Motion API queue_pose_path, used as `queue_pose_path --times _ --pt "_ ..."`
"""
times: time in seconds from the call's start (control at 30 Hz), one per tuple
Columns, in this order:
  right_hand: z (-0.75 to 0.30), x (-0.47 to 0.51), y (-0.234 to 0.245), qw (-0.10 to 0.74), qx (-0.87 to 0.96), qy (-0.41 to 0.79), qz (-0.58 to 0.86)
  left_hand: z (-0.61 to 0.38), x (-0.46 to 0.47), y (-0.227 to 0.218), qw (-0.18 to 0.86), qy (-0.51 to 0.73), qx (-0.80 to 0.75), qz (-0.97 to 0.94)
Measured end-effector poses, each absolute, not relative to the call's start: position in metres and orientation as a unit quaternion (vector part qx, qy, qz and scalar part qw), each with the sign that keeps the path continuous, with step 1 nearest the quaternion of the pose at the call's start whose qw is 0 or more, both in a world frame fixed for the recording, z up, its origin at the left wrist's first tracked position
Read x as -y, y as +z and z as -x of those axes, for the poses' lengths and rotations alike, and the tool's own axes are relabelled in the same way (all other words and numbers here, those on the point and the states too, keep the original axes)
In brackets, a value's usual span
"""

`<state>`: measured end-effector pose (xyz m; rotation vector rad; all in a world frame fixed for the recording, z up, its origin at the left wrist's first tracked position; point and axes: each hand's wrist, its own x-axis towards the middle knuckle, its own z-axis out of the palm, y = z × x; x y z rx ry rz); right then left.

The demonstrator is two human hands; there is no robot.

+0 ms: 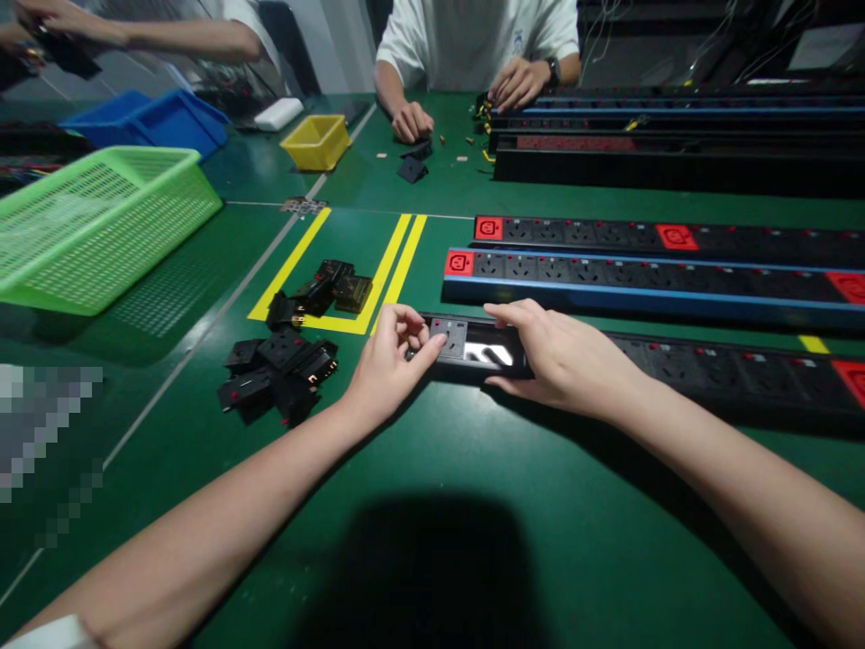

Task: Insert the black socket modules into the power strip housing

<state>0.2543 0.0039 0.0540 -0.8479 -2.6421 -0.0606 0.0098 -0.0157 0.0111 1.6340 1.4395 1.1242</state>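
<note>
Head view: a smooth green table [378,469] carries everything, its faint sheen suggesting that smooth things will slide readily on it. Across the near right lies a long black strip [466,370], running out past the right edge; straight, narrow and probably stiff, it should be awkward for its length rather than heavy, and is best held across its two long side walls. Beyond it lies a blue-sided strip [574,293] of matching form, with rows of slotted sockets. At the far left stands a green basket [87,261] of perforated plastic.

Over the near strip, the right hand [558,356] spans the channel, thumb on the near side and fingers [508,312] at the far side, well apart. The left hand [400,356] is at the strip's left end, fingers curled, thumb on the module seated there. With the fingers partly hidden, I cannot tell whether either hand clamps firmly.

Left of the hands, a heap of black modules [277,370] lies jumbled, boxy, with coppery contacts that look bendable. The seated socket module [446,337] is squarish, matte and likely light, hard plastic: take it by its edges. Beside it, the bare channel floor [490,352] shines like polished metal.
</note>
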Motion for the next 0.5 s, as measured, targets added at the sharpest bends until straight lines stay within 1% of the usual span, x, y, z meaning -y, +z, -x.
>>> queue_pose_path --times 0.23,0.4,0.5 --pt "-0.254 -0.005 0.054 0.187 0.938 -0.014 0.290 -0.010 0.025 0.018 0.246 0.346 -0.473 -0.772" --pt "-0.255 -0.005 0.054 0.195 0.938 -0.028 0.284 -0.010 0.029 0.018 0.110 0.294 -0.417 -0.853" --pt "-0.255 -0.006 0.053 0.198 0.939 -0.031 0.280 -0.011 0.031 0.018 0.046 0.255 -0.378 -0.889"
